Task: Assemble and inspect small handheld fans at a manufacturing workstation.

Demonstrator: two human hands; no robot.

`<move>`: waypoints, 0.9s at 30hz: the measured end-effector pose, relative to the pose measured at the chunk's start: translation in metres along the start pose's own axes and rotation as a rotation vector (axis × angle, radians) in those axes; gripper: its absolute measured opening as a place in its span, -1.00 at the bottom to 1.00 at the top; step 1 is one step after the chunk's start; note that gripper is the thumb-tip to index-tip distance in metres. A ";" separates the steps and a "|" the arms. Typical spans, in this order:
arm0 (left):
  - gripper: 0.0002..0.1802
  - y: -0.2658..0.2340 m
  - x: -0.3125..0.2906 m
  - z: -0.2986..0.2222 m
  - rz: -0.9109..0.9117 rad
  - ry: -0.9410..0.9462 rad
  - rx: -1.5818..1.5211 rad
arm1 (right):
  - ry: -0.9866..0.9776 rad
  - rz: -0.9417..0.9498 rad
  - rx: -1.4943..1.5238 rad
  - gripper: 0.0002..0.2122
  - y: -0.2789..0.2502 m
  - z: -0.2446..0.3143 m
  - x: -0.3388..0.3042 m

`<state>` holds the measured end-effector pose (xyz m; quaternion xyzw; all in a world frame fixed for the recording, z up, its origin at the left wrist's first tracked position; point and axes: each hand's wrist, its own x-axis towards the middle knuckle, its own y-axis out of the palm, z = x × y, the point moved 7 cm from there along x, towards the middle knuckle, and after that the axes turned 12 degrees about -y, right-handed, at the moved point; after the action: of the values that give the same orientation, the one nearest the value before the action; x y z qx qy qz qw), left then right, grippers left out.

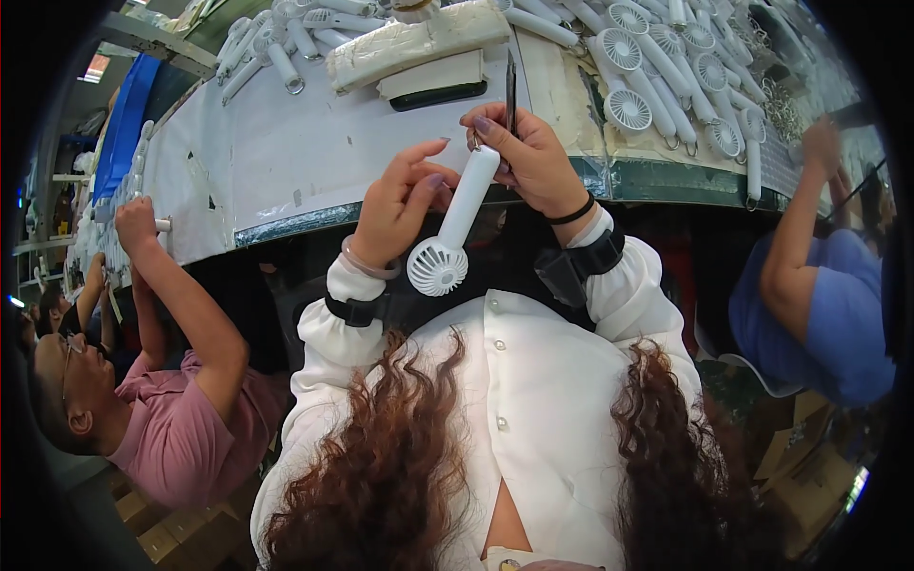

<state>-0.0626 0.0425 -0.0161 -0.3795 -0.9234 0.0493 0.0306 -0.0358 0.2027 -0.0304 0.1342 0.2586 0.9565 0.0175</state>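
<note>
A white handheld fan hangs at a slant in front of my chest, its round grille lowest. My right hand pinches the handle's upper end, where a small metal ring shows. A slim dark metal tool rises from the same hand; its exact kind is unclear. My left hand is beside the handle, fingers curved and apart, gripping nothing that I can see. Some of its fingertips come close to the handle, and whether they touch it I cannot tell.
Many white fans lie piled on the right of the table, more at the back left. A wrapped white block stands behind a dark flat object. Co-workers sit at left and right.
</note>
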 end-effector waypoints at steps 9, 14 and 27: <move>-0.49 0.014 -0.008 0.003 0.232 -0.323 -0.027 | -0.113 -0.057 -0.321 -0.79 0.001 0.006 0.004; -0.54 -0.006 -0.016 -0.011 -0.061 -0.261 0.379 | -0.313 -0.068 -0.770 -0.81 -0.005 0.030 -0.005; -0.57 -0.010 -0.030 -0.028 -0.355 -0.154 0.981 | -0.456 0.241 -1.373 -0.71 0.023 0.039 -0.040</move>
<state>-0.0458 0.0164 0.0118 -0.1537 -0.8413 0.4976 0.1448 0.0137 0.1981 0.0039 0.3163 -0.4255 0.8466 0.0457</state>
